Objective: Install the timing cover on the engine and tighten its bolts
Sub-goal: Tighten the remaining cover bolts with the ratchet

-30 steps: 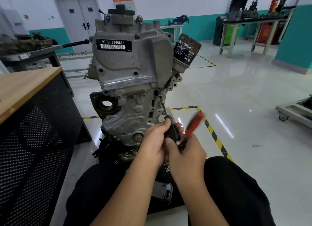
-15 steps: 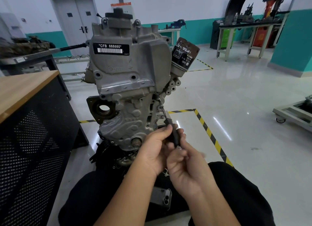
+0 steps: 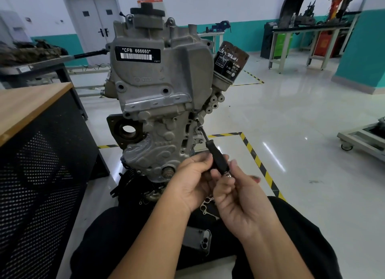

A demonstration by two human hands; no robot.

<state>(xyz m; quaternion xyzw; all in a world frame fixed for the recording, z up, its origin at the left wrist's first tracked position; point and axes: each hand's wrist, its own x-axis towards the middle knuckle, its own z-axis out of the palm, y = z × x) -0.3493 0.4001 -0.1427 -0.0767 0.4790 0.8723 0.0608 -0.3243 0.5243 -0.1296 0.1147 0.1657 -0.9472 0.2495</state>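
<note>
Now the engine (image 3: pixel 158 104) stands upright on the glossy pale floor (image 3: pixel 302 133), in front of the seated person. Its front is covered by the timing cover (image 3: pixel 154 145), a rough grey cast-metal plate with rounded ribs, bosses and small bolt holes. Above it sits a smoother grey housing with a black label (image 3: pixel 137 54) in white letters. A dark cylindrical oil filter (image 3: pixel 229 60), worn and scratched, leans out at the upper right of the engine.

A driver (image 3: pixel 214 156) with a thin shiny steel shaft and a matte black, slightly thick handle is set against the right edge of the cover. Its long axis runs diagonally: the tip points up and to the left, at a bolt (image 3: pixel 196 119) on the cover edge, and the handle end points down and right toward the person.

The left hand (image 3: pixel 191 181) comes from below with the back of the hand up, and its fingers are curled round the left side of the black handle. The right hand (image 3: pixel 239 197) is palm-up and a little tilted; its thumb and first fingers pinch the lower end of the handle, near a small metal cap, while the other fingers are loosely bent. Both forearms are bare and reach forward over black trousers (image 3: pixel 291 226).

At left stands a cabinet with a wooden top (image 3: pixel 27 108) and a black perforated metal side. A phone (image 3: pixel 196 240) lies on the lap.
</note>
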